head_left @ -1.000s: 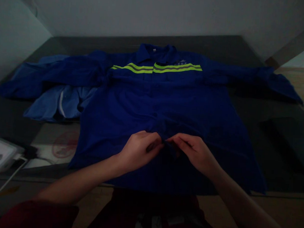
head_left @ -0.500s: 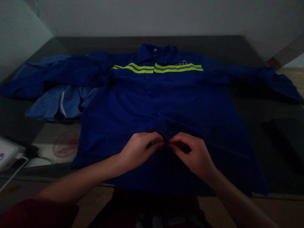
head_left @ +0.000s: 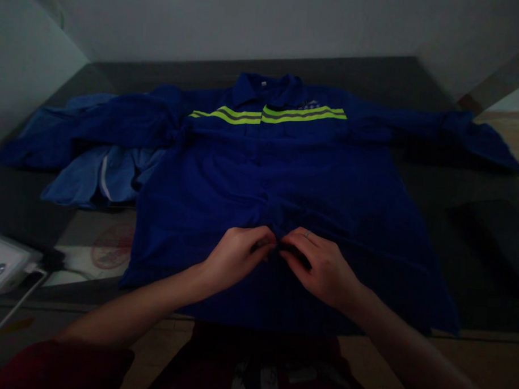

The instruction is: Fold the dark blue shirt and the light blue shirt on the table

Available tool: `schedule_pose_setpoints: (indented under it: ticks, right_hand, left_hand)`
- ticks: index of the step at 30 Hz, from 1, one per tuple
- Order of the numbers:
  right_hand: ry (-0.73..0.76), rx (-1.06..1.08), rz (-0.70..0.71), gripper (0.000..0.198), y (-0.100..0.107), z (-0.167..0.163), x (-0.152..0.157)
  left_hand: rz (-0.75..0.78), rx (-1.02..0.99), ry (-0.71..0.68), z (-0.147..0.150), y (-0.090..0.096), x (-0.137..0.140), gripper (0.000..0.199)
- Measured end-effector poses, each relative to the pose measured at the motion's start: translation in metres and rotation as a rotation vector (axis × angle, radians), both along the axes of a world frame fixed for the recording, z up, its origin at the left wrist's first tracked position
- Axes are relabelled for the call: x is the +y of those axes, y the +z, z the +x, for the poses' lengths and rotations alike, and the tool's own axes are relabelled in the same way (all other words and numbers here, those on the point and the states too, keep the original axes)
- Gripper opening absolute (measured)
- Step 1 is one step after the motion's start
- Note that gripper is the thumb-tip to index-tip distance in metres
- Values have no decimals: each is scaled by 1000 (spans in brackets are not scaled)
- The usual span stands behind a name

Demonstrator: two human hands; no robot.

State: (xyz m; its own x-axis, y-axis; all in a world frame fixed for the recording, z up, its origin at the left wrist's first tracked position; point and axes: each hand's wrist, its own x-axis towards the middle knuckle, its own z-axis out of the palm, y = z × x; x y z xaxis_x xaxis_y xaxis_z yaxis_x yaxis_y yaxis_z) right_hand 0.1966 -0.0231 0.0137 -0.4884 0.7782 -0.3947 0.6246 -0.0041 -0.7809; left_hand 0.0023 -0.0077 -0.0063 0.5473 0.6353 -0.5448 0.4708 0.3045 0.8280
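Observation:
A dark blue work jacket (head_left: 328, 180) lies spread front up, its collar at the far side and a yellow-green reflective band (head_left: 305, 114) across the chest. Low on its front opening, my left hand (head_left: 240, 253) pinches the cloth with thumb and fingers. Close beside it, my right hand (head_left: 319, 262), with a ring on one finger, also pinches the front edge. The fingertips of both hands nearly meet, and whatever small part lies between them is hidden. Cloth is bunched just beyond the fingers.
Under the jacket is a dark table (head_left: 353, 70) against a wall. Lighter blue garments (head_left: 85, 177) lie beneath the left-hand sleeve. A white device (head_left: 8, 264) with a cable sits at the left edge, and a dark flat object (head_left: 496, 237) at the right.
My right hand has shifted slightly left, closer to my left hand, and turned a little. Both hands stay at the jacket's front opening.

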Motion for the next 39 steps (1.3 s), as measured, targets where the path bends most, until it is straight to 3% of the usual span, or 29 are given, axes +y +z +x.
schedule_pose_setpoints:
  ticks: [6,9,17,26,34,39]
  right_hand:
    - [-75,-7,-54,9,0,1,1]
    - [-89,-19,-61,13,1,1,1]
    - [-75,1,-30,19,2,-2,1]
    - [-266,128,-146,15,5,0,6]
    - [-336,84,-248,15,8,-2,10]
    - [-361,81,-268,15,8,-3,10]
  left_hand:
    - [-30,-43,-22,0,6,6,12]
    - [5,-20,-57,0,9,9,21]
    - [137,28,-129,-1,2,3,17]
    - [63,-2,-90,0,7,9,20]
    - [43,1,-123,-1,5,9,17]
    - [-49,-35,-63,1,4,8,11]
